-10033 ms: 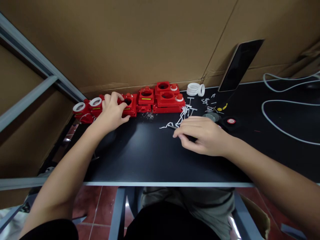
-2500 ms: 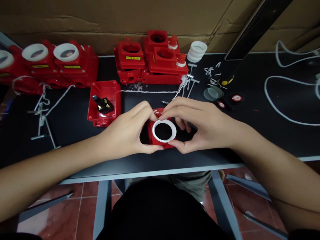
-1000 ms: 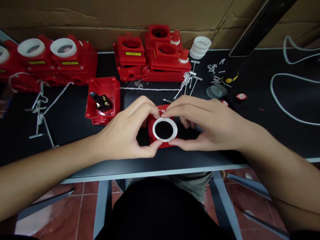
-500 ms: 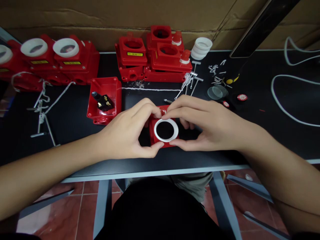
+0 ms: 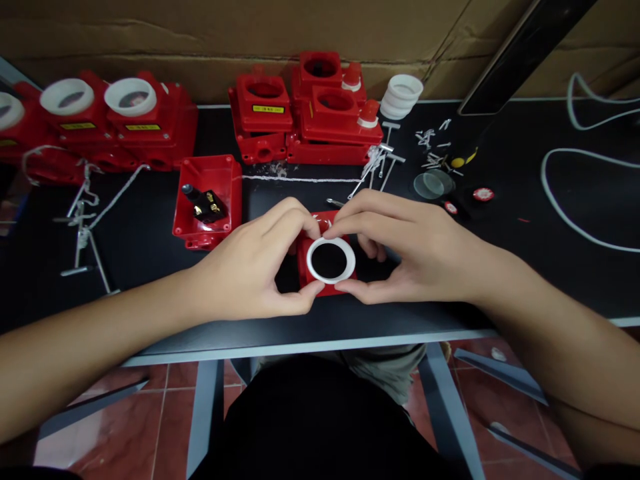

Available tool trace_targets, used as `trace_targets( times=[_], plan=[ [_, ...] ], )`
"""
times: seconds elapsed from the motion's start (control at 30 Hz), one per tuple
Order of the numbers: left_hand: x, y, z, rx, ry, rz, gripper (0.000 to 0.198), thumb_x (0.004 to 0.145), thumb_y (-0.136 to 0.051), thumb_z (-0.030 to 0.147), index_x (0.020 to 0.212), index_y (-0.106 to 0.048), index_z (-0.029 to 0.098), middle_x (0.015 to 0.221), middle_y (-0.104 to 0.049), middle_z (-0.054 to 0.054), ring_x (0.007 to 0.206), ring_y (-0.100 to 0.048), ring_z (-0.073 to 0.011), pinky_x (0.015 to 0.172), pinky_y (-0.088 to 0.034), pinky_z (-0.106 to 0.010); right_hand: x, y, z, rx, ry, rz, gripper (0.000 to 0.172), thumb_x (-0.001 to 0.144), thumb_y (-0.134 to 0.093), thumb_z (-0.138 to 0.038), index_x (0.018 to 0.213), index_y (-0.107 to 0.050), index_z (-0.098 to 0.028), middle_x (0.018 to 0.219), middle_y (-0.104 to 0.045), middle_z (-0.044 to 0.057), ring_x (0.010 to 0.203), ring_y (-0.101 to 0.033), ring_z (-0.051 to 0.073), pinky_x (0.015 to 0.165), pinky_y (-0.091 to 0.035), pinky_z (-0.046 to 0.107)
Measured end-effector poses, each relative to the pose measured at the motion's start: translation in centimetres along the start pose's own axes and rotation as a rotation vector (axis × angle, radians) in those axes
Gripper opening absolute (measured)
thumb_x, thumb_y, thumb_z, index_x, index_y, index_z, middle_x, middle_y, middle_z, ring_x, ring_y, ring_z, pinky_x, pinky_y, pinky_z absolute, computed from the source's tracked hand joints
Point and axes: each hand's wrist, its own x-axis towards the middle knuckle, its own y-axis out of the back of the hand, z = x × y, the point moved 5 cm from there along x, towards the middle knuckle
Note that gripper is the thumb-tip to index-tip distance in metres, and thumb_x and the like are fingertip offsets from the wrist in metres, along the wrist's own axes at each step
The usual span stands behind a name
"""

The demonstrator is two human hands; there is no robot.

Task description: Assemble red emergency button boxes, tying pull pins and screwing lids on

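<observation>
A white ring sits over the round opening of a red cover near the table's front edge. My left hand grips the ring's left side, thumb at the lower rim and fingers at the upper rim. From the right, my right hand holds the same ring, its thumb low and index fingertip at the top. Both hands' fingertips nearly meet above and below the ring. Dark surface shows through its middle. Left of the hands stands an open red box with a black part inside.
Red housings stand at the back, with more housings at the left. Stacked white rings, T-handled tools, screws and clear discs lie right of centre. A pale cable curves at the right.
The ring and both hands have barely moved; my right thumb has slid slightly left along the lower rim. The whole view has shifted a little.
</observation>
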Motion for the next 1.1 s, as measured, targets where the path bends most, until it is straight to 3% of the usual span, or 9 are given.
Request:
trace_targets(
  times=[0.4, 0.67, 0.9, 1.1],
  plan=[
    [0.05, -0.1, -0.05, -0.005, 0.005, -0.001, 0.038, 0.094, -0.08, 0.036, 0.124, -0.06, 0.025, 0.123, -0.071, -0.008, 0.098, -0.074, -0.0247, 0.082, -0.063, -0.039, -0.04, -0.14, 0.28, 0.067, -0.075, -0.033, 0.041, 0.105, -0.087, -0.049, 0.132, -0.07, -0.022, 0.126, -0.074, 0.01, 0.081, -0.064, 0.015, 0.067, -0.059, 0.03],
    [0.09, -0.06, 0.08, 0.004, 0.003, -0.001, 0.033, 0.096, -0.077, 0.033, 0.123, -0.061, 0.024, 0.123, -0.07, -0.009, 0.098, -0.074, -0.025, 0.082, -0.063, -0.039, -0.14, 0.14, 0.26, 0.134, -0.05, -0.073, 0.036, 0.099, -0.079, -0.021, 0.134, -0.07, -0.022, 0.133, -0.072, 0.01, 0.084, -0.065, 0.014, 0.076, -0.063, 0.032],
    [-0.03, -0.07, 0.01, 0.028, 0.009, -0.007, 0.035, 0.096, -0.073, 0.033, 0.127, -0.06, 0.025, 0.121, -0.071, -0.008, 0.098, -0.075, -0.0253, 0.084, -0.064, -0.04, -0.01, 0.1, 0.46, 0.123, -0.078, -0.053, 0.033, 0.103, -0.082, -0.032, 0.133, -0.07, -0.023, 0.127, -0.073, 0.009, 0.079, -0.064, 0.015, 0.074, -0.062, 0.033],
    [-0.06, -0.05, -0.17, -0.028, 0.023, 0.012, 0.04, 0.095, -0.079, 0.036, 0.126, -0.058, 0.024, 0.122, -0.073, -0.008, 0.094, -0.075, -0.024, 0.082, -0.064, -0.04, -0.12, 0.04, 0.51, 0.116, -0.097, -0.064, 0.033, 0.103, -0.082, -0.034, 0.131, -0.071, -0.021, 0.127, -0.073, 0.009, 0.081, -0.065, 0.015, 0.073, -0.061, 0.033]
  ],
)
